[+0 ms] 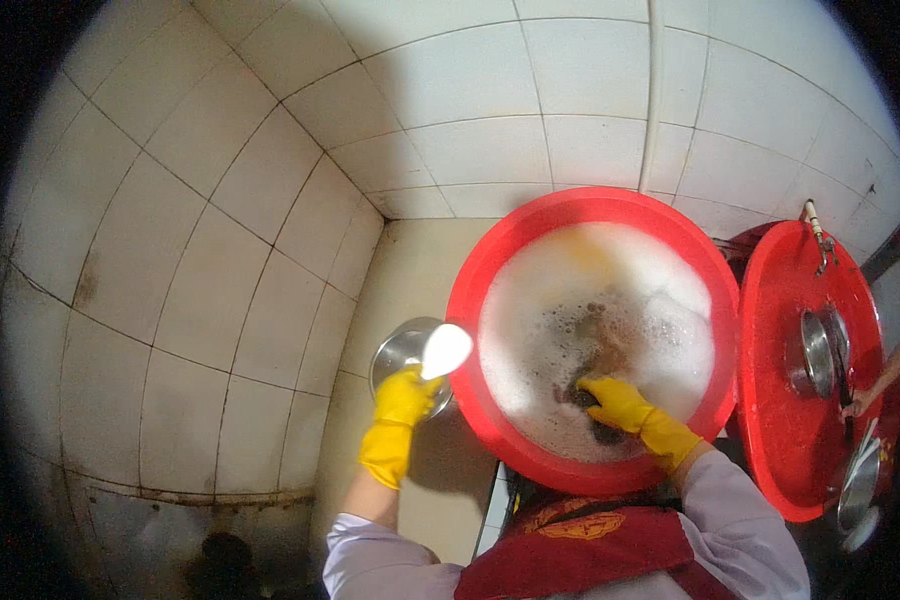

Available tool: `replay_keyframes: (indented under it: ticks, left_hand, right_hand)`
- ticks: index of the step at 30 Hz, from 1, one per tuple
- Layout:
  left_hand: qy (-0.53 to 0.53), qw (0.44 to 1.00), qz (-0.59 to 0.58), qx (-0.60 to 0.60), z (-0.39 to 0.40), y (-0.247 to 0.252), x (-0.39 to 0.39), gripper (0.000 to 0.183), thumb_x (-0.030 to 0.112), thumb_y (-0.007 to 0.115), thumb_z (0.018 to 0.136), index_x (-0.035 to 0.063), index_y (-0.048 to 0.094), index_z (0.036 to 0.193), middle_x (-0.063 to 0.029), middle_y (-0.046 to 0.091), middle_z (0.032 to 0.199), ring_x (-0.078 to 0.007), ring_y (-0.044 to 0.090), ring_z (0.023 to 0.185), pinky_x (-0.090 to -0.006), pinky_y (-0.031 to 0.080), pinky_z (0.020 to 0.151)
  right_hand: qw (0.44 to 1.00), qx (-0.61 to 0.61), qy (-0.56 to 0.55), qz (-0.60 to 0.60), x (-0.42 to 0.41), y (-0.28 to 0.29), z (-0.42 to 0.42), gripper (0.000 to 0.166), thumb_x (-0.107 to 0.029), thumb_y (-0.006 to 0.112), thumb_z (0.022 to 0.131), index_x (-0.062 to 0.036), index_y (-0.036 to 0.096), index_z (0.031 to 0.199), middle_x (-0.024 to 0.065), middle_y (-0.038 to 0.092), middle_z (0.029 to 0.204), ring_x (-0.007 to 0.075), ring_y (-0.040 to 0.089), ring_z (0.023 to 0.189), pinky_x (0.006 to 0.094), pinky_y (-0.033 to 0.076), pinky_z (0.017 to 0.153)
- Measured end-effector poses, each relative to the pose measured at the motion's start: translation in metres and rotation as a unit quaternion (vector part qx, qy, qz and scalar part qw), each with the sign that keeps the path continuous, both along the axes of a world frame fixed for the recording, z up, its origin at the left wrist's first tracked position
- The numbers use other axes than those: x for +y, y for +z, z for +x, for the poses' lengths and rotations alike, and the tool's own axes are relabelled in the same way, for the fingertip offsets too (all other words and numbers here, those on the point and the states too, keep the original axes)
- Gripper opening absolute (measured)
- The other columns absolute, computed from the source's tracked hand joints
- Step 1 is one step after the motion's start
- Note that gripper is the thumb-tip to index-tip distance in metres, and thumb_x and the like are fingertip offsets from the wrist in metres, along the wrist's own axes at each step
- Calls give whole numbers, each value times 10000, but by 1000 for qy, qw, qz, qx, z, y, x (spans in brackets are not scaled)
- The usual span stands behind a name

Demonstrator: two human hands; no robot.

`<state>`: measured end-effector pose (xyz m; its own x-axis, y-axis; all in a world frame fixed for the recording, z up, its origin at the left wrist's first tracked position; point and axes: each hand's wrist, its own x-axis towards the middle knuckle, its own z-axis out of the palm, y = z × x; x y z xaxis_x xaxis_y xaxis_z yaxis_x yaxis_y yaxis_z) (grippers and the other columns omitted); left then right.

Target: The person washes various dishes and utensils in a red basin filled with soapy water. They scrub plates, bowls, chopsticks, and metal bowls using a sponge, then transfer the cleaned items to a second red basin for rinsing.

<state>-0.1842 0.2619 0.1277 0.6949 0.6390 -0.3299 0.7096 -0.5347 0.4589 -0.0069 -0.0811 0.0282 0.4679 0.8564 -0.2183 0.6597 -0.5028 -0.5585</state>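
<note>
My left hand (403, 401), in a yellow rubber glove, grips a bright white utensil (448, 349) that looks like a spoon, though glare hides its detail. Just below it is a round stainless steel bowl or pot (397, 351), left of a large red plastic tub (471, 300). Inside the tub, cloudy water carries thick white suds (671, 262) and a brownish patch. My right hand (619, 405), gloved in the same yellow, reaches into this water. Its fingers are on a dark object (581, 390), perhaps a scrubber, partly hidden by foam and glove.
A second red tub (776, 375) stands at right, with a metal pan (817, 352) inside and a tap (821, 247) above. Another person's hand (859, 403) holds a dark handle there. Steel bowls (861, 480) sit at its near edge. Tiled walls (465, 75) enclose the back and left.
</note>
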Motion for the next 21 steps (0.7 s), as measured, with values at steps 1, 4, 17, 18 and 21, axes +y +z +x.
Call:
replay_keyframes:
  ticks: [1,4,17,18,21]
  left_hand:
    - [-50,998,20,-16,10,-11,-15,382,414,653,798,66,649,956,-146,680,845,-337,653,803,-417,506,701]
    - [-155,982,100,-29,39,-15,-71,426,450,657,782,88,648,1007,-161,669,937,-353,638,853,-440,497,750]
    - [-374,921,109,3,75,-62,-208,278,312,547,854,69,652,941,-195,666,812,-369,654,741,-473,505,655]
    - [-360,931,63,17,76,-64,-207,283,309,539,868,65,647,965,-195,668,816,-359,657,735,-459,508,644]
    - [-249,944,-212,48,82,-96,-200,303,304,517,911,48,629,1029,-192,672,819,-324,665,718,-416,514,609]
  right_hand:
    - [999,-2,-43,18,-6,-8,2,516,-219,667,757,-120,524,1243,197,591,1139,388,545,1066,447,432,912]
    - [979,41,-194,46,-18,-17,15,515,-225,662,766,-127,529,1254,184,598,1140,384,545,1076,437,431,938]
    - [962,-67,-266,-15,-36,24,24,413,-157,628,727,-131,571,1135,166,628,1014,369,592,935,456,461,821]
    - [947,-34,-318,-19,-54,16,33,391,-160,625,733,-123,576,1118,166,630,1020,370,594,940,459,461,823]
    - [926,-52,-357,111,-87,6,39,393,-197,637,745,-112,593,1126,184,635,1020,385,584,977,447,467,854]
